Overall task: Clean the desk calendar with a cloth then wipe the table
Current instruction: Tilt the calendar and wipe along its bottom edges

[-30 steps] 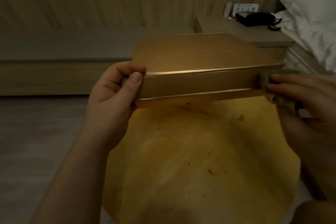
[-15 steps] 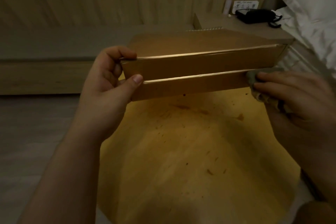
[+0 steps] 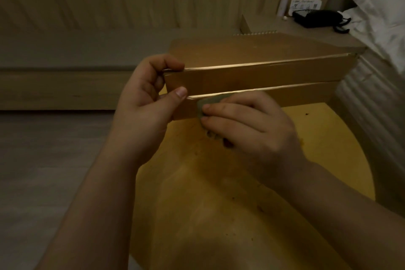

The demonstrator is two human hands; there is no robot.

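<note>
The left hand (image 3: pixel 144 103) is gripping the left end of the brown desk calendar (image 3: pixel 263 76), thumb on the near face and fingers curled over the top edge, holding it above the yellow bench (image 3: pixel 219 215). The right hand (image 3: pixel 247 125) is pressing a grey-green cloth (image 3: pixel 208 103) against the calendar's lower near strip, just beside the left thumb. Dark specks are lying on the bench. A black telephone (image 3: pixel 317 18) is sitting on the nightstand (image 3: pixel 274 25) beside the bed (image 3: pixel 377 6).
</note>
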